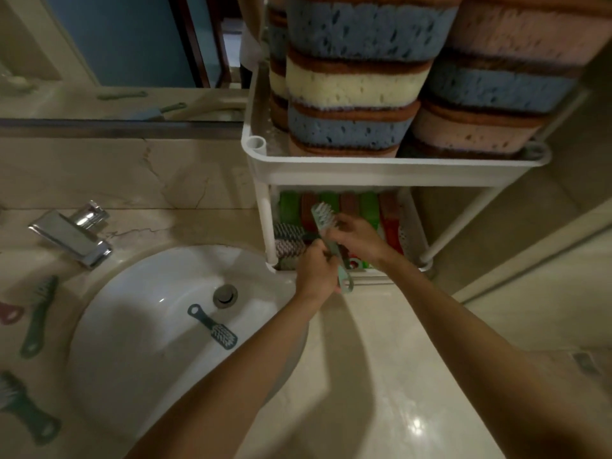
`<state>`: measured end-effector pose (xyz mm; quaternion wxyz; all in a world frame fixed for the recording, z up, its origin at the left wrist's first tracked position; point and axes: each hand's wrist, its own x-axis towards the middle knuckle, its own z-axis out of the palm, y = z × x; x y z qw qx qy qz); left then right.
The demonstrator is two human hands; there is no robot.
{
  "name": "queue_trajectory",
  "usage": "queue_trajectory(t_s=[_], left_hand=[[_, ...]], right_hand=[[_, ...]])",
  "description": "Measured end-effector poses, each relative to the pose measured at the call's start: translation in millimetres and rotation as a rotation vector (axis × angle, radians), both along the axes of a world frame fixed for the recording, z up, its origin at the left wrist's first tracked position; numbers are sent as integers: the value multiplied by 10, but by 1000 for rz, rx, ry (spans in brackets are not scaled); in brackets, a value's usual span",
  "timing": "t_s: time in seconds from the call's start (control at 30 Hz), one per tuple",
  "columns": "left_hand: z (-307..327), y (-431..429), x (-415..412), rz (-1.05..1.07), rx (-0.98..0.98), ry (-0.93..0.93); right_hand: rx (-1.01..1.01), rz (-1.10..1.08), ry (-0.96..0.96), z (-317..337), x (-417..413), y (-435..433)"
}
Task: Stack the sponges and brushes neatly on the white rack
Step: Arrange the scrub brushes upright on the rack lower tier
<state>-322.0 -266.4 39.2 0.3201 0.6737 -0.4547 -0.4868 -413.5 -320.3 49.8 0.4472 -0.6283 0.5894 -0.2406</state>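
Note:
A white two-tier rack (364, 168) stands on the counter right of the sink. Stacked sponges (357, 84) in blue, cream and pink fill its top tier. The lower tier holds green and red flat items (369, 207) and several brushes (288, 240) at its left. In front of the lower tier, my left hand (316, 270) grips the handle of a light green brush (324, 218), bristle head up. My right hand (357, 238) holds the same brush near its head. A dark teal brush (212, 326) lies in the sink basin.
The white sink (139, 326) with drain (225, 294) and a chrome faucet (74, 233) sit at left. More brushes lie on the counter's left: a green one (38, 316), a pink handle (10, 313) and a dark green one (26, 410). A mirror is behind.

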Motion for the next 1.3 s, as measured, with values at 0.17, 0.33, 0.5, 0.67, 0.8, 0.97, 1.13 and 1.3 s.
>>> queue_trajectory(t_s=[0.17, 0.33, 0.5, 0.67, 0.8, 0.97, 1.13, 1.3], left_hand=[[50, -7, -70, -99, -20, 22], [9, 12, 205, -40, -131, -310], [39, -61, 317, -112, -241, -539], [-35, -329, 345, -435, -144, -766], [-67, -459, 340, -597, -62, -1040], [-68, -467, 329, -636, -40, -1156], [-110, -454, 291, -698, 45, -1248], [-124, -467, 292, -701, 69, -1246]], right_hand=[[57, -93, 161, 112, -302, -102], [-94, 253, 567, 5, -328, -51], [-102, 410, 647, -183, -235, 112], [-84, 338, 602, -237, -308, 166], [-167, 330, 564, -256, -307, 222], [-163, 293, 485, -284, -277, 248], [-122, 209, 446, -347, -286, 226], [-74, 211, 400, -337, -325, 243]])
